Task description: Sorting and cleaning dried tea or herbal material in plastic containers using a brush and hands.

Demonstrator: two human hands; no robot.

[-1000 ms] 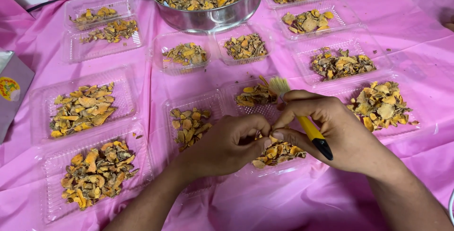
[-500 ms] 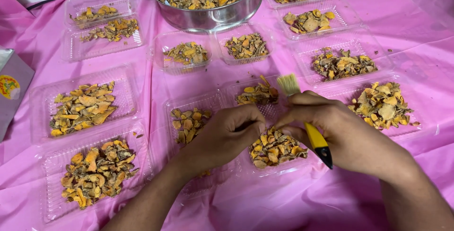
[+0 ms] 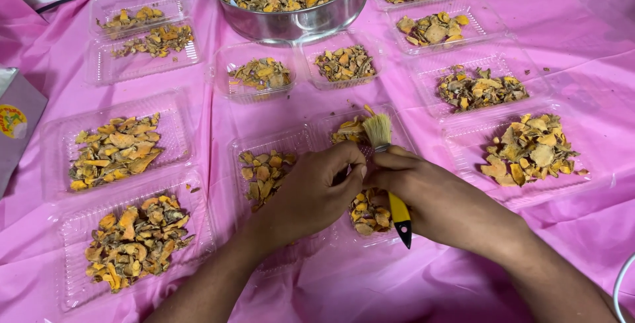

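The right hand (image 3: 436,197) is clenching its fingers (image 3: 390,164) round a brush (image 3: 387,164), gripping it near the metal band. The pale bristles are pointing up and away from the person, and the yellow handle with its black tip is sticking out below the hand, toward the person. The left hand (image 3: 311,191) is curling its fingers (image 3: 347,161) in against the right hand's; what they are pinching, if anything, is hidden. Both hands are hovering over a clear tray (image 3: 397,131) holding dried, yellow-brown slices (image 3: 370,214). A like tray (image 3: 264,171) is lying just to the left. More filled trays are lying all around on the pink cloth (image 3: 410,283) covering the desk. A steel pot (image 3: 291,22) full of the same slices is standing at the far edge.
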